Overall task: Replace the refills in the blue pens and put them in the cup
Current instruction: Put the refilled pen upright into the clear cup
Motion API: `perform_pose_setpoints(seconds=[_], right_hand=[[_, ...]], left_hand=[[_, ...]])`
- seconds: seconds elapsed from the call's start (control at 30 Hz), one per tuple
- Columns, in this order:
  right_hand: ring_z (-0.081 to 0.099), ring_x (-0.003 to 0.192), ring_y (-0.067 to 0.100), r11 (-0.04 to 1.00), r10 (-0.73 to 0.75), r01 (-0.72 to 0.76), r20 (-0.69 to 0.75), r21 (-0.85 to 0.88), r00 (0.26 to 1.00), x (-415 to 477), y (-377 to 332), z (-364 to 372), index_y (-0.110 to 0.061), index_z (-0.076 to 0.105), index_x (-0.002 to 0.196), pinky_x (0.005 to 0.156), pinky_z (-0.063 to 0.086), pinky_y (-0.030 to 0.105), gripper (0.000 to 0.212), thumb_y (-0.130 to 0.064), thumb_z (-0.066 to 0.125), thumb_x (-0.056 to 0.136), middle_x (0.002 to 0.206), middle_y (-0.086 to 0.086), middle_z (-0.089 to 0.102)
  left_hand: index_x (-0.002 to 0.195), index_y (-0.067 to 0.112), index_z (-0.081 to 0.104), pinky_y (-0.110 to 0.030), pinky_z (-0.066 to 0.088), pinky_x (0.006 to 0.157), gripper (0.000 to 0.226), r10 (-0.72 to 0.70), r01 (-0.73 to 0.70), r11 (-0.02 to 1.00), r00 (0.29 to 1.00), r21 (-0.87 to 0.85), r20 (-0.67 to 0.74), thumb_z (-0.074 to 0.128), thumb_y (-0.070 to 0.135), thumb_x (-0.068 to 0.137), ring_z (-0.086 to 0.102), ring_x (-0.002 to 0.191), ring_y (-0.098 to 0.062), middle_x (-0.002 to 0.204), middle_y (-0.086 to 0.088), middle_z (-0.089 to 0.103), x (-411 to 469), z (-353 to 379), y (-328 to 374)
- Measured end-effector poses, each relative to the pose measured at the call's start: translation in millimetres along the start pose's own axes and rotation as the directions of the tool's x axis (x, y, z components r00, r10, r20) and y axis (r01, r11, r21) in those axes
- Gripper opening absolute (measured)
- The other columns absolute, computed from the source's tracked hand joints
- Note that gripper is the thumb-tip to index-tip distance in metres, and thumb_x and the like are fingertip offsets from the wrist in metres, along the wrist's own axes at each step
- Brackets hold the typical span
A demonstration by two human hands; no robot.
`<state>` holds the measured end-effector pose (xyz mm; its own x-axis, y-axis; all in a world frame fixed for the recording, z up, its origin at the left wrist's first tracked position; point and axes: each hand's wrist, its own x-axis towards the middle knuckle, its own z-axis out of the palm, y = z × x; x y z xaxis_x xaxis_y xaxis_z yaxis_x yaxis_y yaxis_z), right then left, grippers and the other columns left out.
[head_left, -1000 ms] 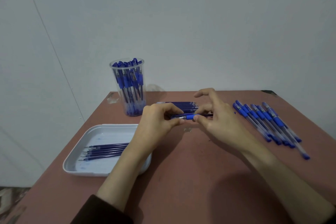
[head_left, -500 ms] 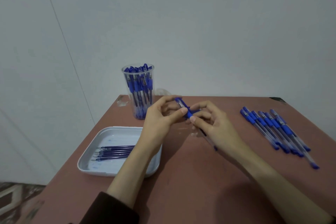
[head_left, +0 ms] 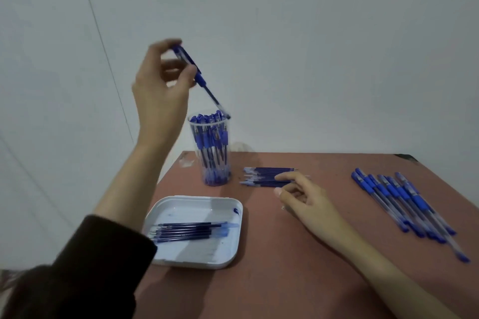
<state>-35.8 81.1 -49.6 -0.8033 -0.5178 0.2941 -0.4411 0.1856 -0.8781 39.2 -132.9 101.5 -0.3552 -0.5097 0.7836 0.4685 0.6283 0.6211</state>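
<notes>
My left hand (head_left: pixel 160 90) is raised above the clear plastic cup (head_left: pixel 211 149) and pinches a blue pen (head_left: pixel 201 80), which slants down with its tip just over the cup's rim. The cup stands at the table's far left, packed with several blue pens. My right hand (head_left: pixel 303 197) hovers low over the table with loosely curled fingers, holding nothing, right beside a small pile of blue refills (head_left: pixel 267 176). A row of several blue pens (head_left: pixel 404 204) lies at the right.
A white tray (head_left: pixel 228 248) at the near left holds several refills. The reddish table (head_left: pixel 298 267) meets a pale wall behind; its left edge runs close to the cup and tray.
Both hands held the pen together over the table; now my left hand alone has lifted it up over the cup, and my right hand has let go and dropped beside the refills.
</notes>
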Motion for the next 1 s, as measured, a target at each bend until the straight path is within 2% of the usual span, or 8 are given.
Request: perform_pose_setpoints(seconds=[0.1, 0.33, 0.5, 0.57, 0.63, 0.73, 0.87, 1.0], right_hand=[[0.056, 0.075, 0.005, 0.993, 0.008, -0.002, 0.055, -0.117, 0.998, -1, 3, 1, -0.044, 0.058, 0.095, 0.081, 0.049, 0.030, 0.013, -0.034, 0.062, 0.089, 0.085, -0.009, 0.062], [0.057, 0.078, 0.003, 0.978, 0.019, 0.004, 0.107, -0.210, 0.994, 0, 4, -1, -0.039, 0.061, 0.098, 0.081, 0.048, 0.025, 0.011, -0.031, 0.061, 0.090, 0.090, -0.008, 0.063], [0.057, 0.080, 0.004, 0.974, 0.013, 0.016, 0.126, -0.225, 0.992, 0, 4, 0, -0.038, 0.061, 0.099, 0.073, 0.043, 0.012, 0.011, -0.031, 0.061, 0.091, 0.090, -0.009, 0.063], [0.057, 0.081, 0.003, 0.973, 0.011, 0.020, 0.130, -0.229, 0.991, 0, 4, 0, -0.038, 0.060, 0.099, 0.071, 0.042, 0.010, 0.010, -0.031, 0.061, 0.091, 0.090, -0.010, 0.063], [0.058, 0.081, 0.003, 0.972, 0.008, 0.023, 0.133, -0.233, 0.991, 0, 5, 0, -0.038, 0.060, 0.099, 0.071, 0.041, 0.009, 0.010, -0.031, 0.061, 0.091, 0.089, -0.010, 0.063], [0.058, 0.082, 0.004, 0.970, 0.005, 0.028, 0.136, -0.241, 0.991, 1, 5, 0, -0.037, 0.061, 0.100, 0.071, 0.041, 0.009, 0.010, -0.031, 0.060, 0.091, 0.089, -0.011, 0.063], [0.058, 0.082, 0.002, 0.968, -0.001, 0.035, 0.136, -0.249, 0.991, 1, 6, 0, -0.037, 0.061, 0.100, 0.071, 0.041, 0.009, 0.010, -0.032, 0.060, 0.091, 0.090, -0.011, 0.064], [0.058, 0.083, 0.003, 0.965, -0.001, 0.039, 0.143, -0.260, 0.990, 1, 7, 0, -0.037, 0.061, 0.101, 0.072, 0.042, 0.010, 0.011, -0.032, 0.060, 0.091, 0.091, -0.010, 0.064]], left_hand=[[0.113, 0.022, 0.056, -0.034, 0.056, 0.079, 0.034, 0.033, -0.046, 0.979, 0.997, 0.196, 0.071, 0.059, 0.005, 0.085, 0.063, 0.075, -0.003, 0.080, 0.008, 0.060, 21, 6, -10], [0.119, 0.015, 0.059, -0.011, 0.047, 0.062, 0.033, -0.107, -0.027, 0.920, 0.942, 0.390, 0.319, 0.061, 0.004, 0.088, 0.063, 0.074, -0.015, 0.088, -0.006, 0.065, 18, 22, -43], [0.113, 0.008, 0.064, -0.030, 0.055, 0.071, 0.026, -0.250, -0.004, 0.861, 0.867, 0.509, 0.430, 0.062, 0.005, 0.087, 0.067, 0.079, -0.027, 0.088, -0.012, 0.070, 14, 25, -54], [0.106, 0.004, 0.068, -0.029, 0.049, 0.074, 0.020, -0.263, -0.059, 0.816, 0.848, 0.575, 0.460, 0.060, 0.008, 0.088, 0.064, 0.084, -0.027, 0.092, -0.014, 0.070, 14, 25, -57], [0.090, -0.002, 0.071, -0.029, 0.044, 0.067, 0.020, -0.289, -0.098, 0.766, 0.830, 0.636, 0.476, 0.057, 0.013, 0.090, 0.057, 0.074, -0.028, 0.083, -0.018, 0.068, 16, 25, -58], [0.064, -0.007, 0.055, -0.027, 0.028, 0.049, 0.044, -0.366, -0.073, 0.726, 0.801, 0.684, 0.473, 0.053, 0.026, 0.094, 0.035, 0.057, -0.024, 0.059, -0.016, 0.046, 17, 24, -54], [0.071, 0.008, 0.056, -0.026, 0.028, 0.047, 0.047, -0.432, -0.046, 0.697, 0.769, 0.715, 0.471, 0.043, 0.046, 0.096, 0.038, 0.055, -0.022, 0.064, -0.013, 0.048, 22, 27, -45], [0.063, 0.005, 0.045, -0.026, 0.025, 0.048, 0.049, -0.389, -0.064, 0.722, 0.786, 0.689, 0.480, 0.043, 0.041, 0.097, 0.033, 0.050, -0.020, 0.056, -0.009, 0.041, 14, 26, -38]])
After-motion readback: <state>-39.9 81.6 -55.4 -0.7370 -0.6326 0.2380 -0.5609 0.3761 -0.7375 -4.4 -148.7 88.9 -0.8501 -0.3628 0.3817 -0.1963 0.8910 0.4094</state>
